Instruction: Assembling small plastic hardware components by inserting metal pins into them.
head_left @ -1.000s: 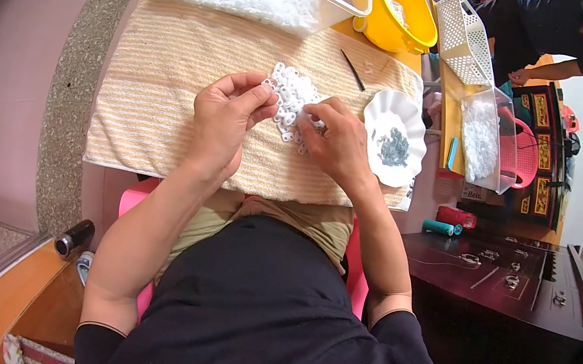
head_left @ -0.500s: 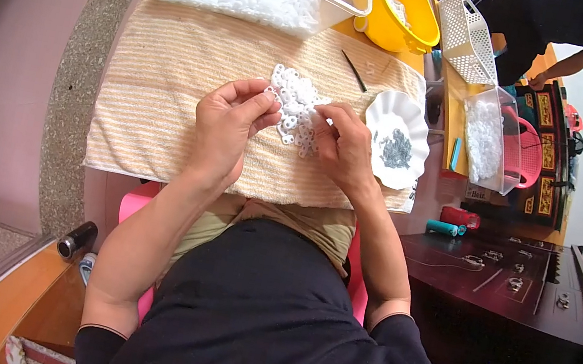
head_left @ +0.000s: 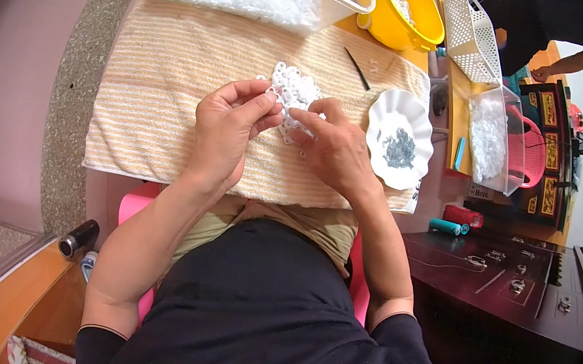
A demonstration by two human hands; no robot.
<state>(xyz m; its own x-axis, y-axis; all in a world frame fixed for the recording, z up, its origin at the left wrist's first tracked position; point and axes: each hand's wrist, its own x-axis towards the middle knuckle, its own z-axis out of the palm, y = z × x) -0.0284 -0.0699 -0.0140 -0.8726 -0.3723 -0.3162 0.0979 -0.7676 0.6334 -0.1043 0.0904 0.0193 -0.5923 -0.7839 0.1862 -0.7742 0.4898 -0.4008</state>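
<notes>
My left hand [head_left: 229, 113] is closed, with a small white plastic piece [head_left: 273, 91] pinched between thumb and fingertips. Small white pieces with holes form a loose pile [head_left: 294, 87] just right of it, on a striped towel [head_left: 161, 81]. Over the pile's near right side is my right hand [head_left: 336, 147], its index finger stretched toward the left hand. Thumb and index fingertips look apart there, and no piece shows between them. Part of the pile is hidden under this hand. A white scalloped dish [head_left: 391, 106] holding dark grey bits [head_left: 398, 150] stands to its right.
A clear bin [head_left: 329, 13] full of white pieces stands at the far edge, beside a yellow tub [head_left: 393, 24]. A thin black stick [head_left: 357, 69] lies beyond the dish. At the far right are a perforated white basket [head_left: 473, 35], another clear bin [head_left: 512, 147] and a person [head_left: 530, 25].
My right hand has shifted left over the pile, closer to my left hand, with its index finger reaching out. The left hand keeps its pinch in nearly the same place.
</notes>
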